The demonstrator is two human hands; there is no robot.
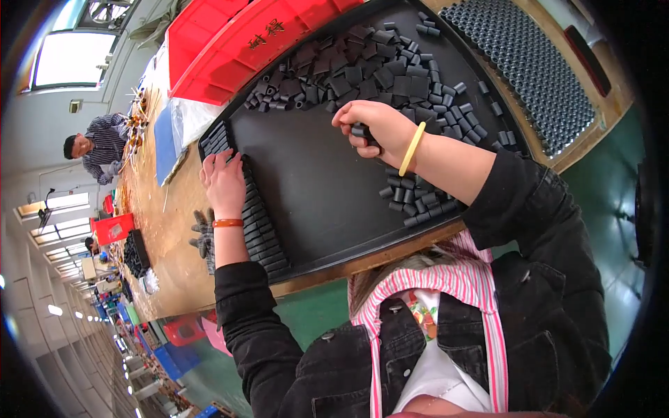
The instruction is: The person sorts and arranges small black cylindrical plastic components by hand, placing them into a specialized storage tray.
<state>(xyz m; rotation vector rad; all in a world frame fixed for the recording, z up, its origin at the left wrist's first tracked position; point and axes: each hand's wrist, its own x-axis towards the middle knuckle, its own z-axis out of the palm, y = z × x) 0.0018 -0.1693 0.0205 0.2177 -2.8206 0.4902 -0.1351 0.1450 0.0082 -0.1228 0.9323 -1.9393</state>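
A large black tray [306,181] lies in front of me, with a heap of short black tubes and flat-looking black pieces [362,73] at its far side. My right hand [380,132] is curled above the tray's middle, gripping at least one black tube [360,130]; its palm is hidden. Along the tray's left edge runs a neat row of black tubes [259,230], packed side by side. My left hand [224,184] rests at the far part of that row, fingers stretched and slightly apart on the pieces. A smaller cluster of black tubes [412,198] lies near my right forearm.
Red plastic bins [230,49] stand beyond the tray. To the right is a panel packed with small shiny metal cylinders [516,63]. A grey glove [203,237] and a blue sheet [167,143] lie left on the wooden table [164,230]. Another person [101,150] works farther left.
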